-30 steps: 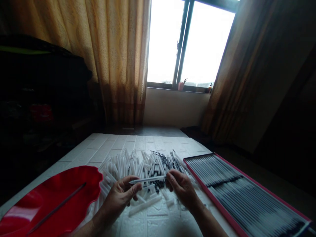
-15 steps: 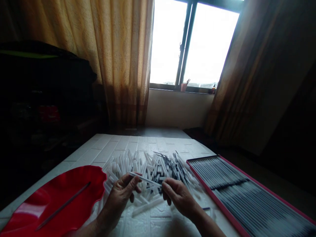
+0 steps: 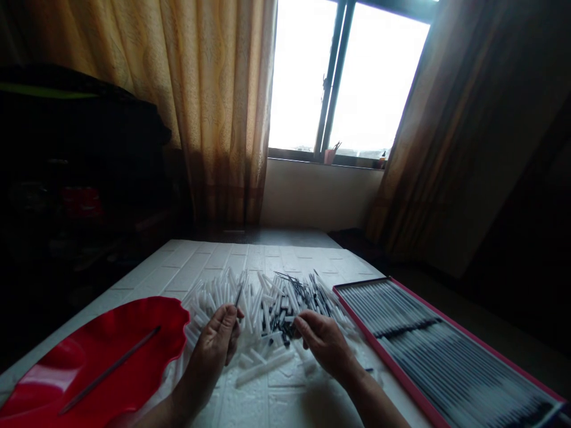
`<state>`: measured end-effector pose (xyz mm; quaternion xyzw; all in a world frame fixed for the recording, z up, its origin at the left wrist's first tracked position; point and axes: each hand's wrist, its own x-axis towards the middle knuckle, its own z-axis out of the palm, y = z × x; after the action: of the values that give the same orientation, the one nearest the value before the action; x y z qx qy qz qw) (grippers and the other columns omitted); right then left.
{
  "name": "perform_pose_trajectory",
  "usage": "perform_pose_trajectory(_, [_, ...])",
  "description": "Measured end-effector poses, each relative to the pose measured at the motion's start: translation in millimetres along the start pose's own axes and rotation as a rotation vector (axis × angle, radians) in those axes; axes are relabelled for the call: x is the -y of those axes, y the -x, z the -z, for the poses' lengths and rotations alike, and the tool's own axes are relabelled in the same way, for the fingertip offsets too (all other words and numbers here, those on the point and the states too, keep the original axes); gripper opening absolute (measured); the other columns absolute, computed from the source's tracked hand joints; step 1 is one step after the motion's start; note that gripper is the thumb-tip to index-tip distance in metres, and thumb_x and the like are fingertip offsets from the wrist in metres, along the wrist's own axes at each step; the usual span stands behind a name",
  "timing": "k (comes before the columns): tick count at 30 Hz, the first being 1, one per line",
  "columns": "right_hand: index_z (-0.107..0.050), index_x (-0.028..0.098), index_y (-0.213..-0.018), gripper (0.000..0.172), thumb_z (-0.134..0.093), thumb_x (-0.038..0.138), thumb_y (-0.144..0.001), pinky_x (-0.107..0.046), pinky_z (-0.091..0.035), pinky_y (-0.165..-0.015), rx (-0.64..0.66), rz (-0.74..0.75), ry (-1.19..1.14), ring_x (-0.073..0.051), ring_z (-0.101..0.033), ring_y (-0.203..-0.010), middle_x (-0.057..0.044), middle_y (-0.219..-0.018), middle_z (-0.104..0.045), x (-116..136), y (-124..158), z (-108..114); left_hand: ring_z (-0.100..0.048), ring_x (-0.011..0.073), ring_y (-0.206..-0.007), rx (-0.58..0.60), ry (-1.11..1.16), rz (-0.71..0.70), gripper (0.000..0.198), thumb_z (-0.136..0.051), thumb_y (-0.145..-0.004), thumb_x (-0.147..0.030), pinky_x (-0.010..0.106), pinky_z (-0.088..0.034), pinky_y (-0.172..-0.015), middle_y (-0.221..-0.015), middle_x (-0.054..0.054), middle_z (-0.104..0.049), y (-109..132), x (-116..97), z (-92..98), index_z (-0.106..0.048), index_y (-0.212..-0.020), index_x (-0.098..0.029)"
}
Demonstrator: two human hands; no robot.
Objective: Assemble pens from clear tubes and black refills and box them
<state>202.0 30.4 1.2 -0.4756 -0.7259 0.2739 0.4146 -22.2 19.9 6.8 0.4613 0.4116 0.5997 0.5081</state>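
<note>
My left hand (image 3: 217, 336) is closed around a slim pen (image 3: 239, 292), which points up and away over the pile. To its right, my right hand (image 3: 325, 343) is closed in a pinch. A short white piece (image 3: 289, 319) shows at its fingertips; I cannot tell whether it is held or lies behind them. Beyond both hands spreads a loose pile of translucent white tubes (image 3: 218, 291), thin dark refills (image 3: 319, 297) and small black parts (image 3: 283, 326). Nearer me, a longer white tube (image 3: 263, 370) lies on the table.
On the left a red wavy-edged plate (image 3: 49, 380) bears one pen (image 3: 111, 368). At right stands a shallow box with a pink-red rim (image 3: 392, 371), filled with rows of pens (image 3: 464, 351). The white brick-patterned table (image 3: 196, 261) reaches toward a window (image 3: 370, 77) and curtains (image 3: 218, 107).
Half a second ago the pen lay across both hands. It has come away from my right fingers, and my left hand has turned it upward. The right hand stays pinched near the same spot.
</note>
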Motion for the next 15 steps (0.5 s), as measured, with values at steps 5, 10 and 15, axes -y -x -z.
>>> perform_pose_trajectory(5, [-0.061,0.018,-0.073,0.033,-0.045,0.040,-0.091,-0.023,-0.039,-0.051,-0.039,0.036,0.115,-0.014,-0.052,-0.052,0.000,-0.059,-0.056,5.1,1.5,2.5,-0.024,0.0031,-0.034,0.068,-0.021,0.011,0.052,-0.061,-0.073,-0.071,0.014,-0.015,-0.034,-0.049,-0.013,-0.030,3.8,3.7,-0.3,-0.057,-0.079,-0.020])
perform_pose_trajectory(10, [-0.064,0.018,-0.077,0.027,-0.046,0.033,-0.090,-0.024,-0.040,-0.058,-0.054,0.079,0.215,-0.016,-0.057,-0.061,-0.002,-0.066,-0.062,5.6,0.4,3.1,-0.020,0.0035,-0.038,0.139,-0.048,0.013,0.051,-0.060,-0.075,-0.070,0.014,-0.012,-0.036,-0.050,-0.013,-0.027,8.8,2.9,-3.0,-0.057,-0.080,-0.019])
perform_pose_trajectory(15, [-0.068,0.020,-0.081,0.017,-0.052,0.025,-0.087,-0.023,-0.041,-0.063,0.007,0.195,0.287,-0.014,-0.060,-0.066,-0.003,-0.076,-0.065,8.6,5.6,-10.8,-0.023,0.0043,-0.039,0.160,-0.092,-0.024,0.050,-0.061,-0.077,-0.067,0.015,-0.015,-0.036,-0.051,-0.012,-0.033,11.1,1.9,-5.7,-0.058,-0.083,-0.018])
